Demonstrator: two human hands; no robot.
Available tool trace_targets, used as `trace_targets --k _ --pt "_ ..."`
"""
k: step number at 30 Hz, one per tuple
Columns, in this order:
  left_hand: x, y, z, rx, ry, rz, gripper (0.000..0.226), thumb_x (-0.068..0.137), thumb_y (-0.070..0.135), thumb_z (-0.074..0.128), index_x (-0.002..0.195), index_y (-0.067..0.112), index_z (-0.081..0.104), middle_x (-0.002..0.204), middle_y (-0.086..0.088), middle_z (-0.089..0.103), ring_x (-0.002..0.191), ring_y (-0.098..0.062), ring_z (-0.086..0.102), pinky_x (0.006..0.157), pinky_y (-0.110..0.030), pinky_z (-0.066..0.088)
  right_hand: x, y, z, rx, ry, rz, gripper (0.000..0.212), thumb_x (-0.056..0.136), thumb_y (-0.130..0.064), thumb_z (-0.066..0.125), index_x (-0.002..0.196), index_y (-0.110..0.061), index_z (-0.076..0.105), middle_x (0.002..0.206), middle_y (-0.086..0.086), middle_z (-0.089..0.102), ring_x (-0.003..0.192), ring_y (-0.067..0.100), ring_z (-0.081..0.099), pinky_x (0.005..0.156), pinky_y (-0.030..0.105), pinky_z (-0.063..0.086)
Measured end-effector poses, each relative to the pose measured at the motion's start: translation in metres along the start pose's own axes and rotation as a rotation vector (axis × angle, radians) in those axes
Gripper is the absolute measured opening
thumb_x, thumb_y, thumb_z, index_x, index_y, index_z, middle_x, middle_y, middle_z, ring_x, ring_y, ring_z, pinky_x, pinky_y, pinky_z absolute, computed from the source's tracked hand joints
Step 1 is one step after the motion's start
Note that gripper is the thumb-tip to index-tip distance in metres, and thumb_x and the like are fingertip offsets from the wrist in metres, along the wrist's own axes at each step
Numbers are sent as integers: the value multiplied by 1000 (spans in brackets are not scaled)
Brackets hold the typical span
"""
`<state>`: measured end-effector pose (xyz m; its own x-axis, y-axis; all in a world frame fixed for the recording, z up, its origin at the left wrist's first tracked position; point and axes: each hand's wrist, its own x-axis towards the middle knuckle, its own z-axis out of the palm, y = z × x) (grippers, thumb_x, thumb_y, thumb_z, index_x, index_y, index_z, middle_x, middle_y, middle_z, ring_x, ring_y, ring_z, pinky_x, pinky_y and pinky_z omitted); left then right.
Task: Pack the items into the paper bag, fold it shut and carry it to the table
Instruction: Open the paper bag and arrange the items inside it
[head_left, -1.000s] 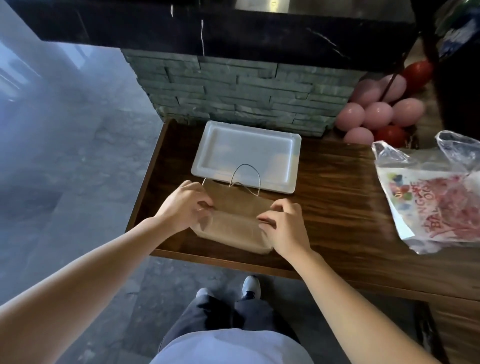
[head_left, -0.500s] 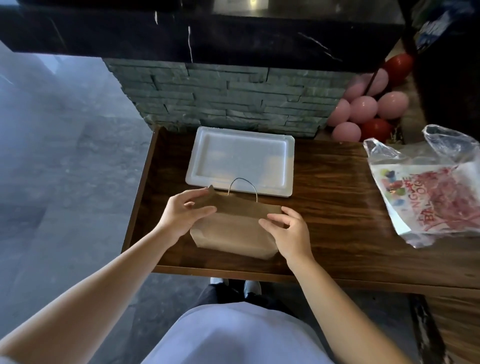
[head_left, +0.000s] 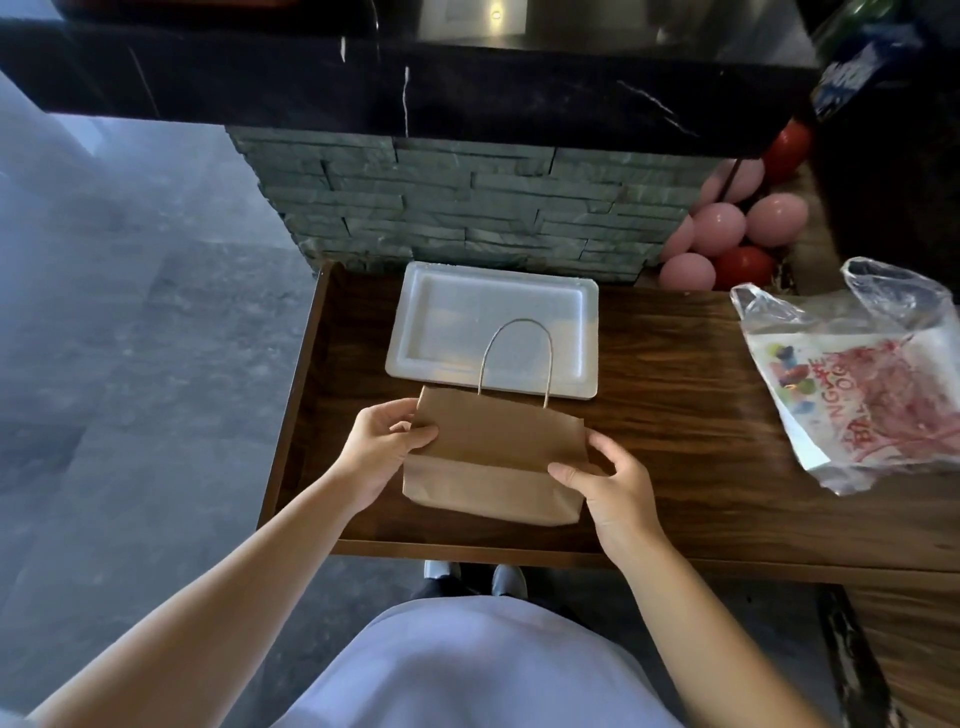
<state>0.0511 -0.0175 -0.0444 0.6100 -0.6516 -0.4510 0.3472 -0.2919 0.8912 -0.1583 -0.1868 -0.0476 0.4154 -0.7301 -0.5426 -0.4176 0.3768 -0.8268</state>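
A brown paper bag (head_left: 493, 462) lies on the dark wooden counter (head_left: 675, 415) near its front edge. Its upper part is creased and stands up toward me, and a thin loop handle rises from the top edge over the tray behind. My left hand (head_left: 382, 447) pinches the bag's left side at the crease. My right hand (head_left: 610, 483) grips the right side, thumb on the front face. What is inside the bag is hidden.
A white foam tray (head_left: 447, 322) lies just behind the bag. A clear plastic bag with red print (head_left: 872, 384) lies at the right. Pink and red balloons (head_left: 727, 234) are bunched at the back right. A stone wall and a black ledge (head_left: 415, 93) rise behind the counter.
The bag's folded top has been raised from pressed flat to standing up, and the handle now points up. Both hands slid from the top of the bag to its sides.
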Motion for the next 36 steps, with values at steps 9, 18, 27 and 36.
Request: trace_targets --k 9,18,27,36 --pt "-12 16 -17 -87 -123 19 48 84 -20 42 72 11 76 98 -8 73 109 -30 61 82 -36 53 -17 -9 -1 144 -32 -81 36 84 12 59 73 -20 73 89 -6 74 97 24 65 84 39 55" --pt "-29 41 1 310 -9 -51 59 67 66 64 84 9 70 90 -11 71 94 -26 65 91 -53 51 -29 -17 -8 449 -178 21 23 91 -16 48 78 -11 68 91 15 65 100 33 58 97 44 41" --pt "-38 67 23 812 180 33 47 75 36 76 106 24 43 88 5 62 66 -7 59 44 -14 43 -44 -41 5 -156 -3 -135 41 66 -52 79 73 -15 61 67 -8 66 79 14 63 69 28 48" --pt "-62 74 19 925 317 324 57 77 6 69 116 25 32 67 10 53 48 -12 55 32 -8 35 -61 -78 -6 -800 98 -623 26 72 -10 83 85 -19 62 106 -1 61 94 12 57 71 10 41"
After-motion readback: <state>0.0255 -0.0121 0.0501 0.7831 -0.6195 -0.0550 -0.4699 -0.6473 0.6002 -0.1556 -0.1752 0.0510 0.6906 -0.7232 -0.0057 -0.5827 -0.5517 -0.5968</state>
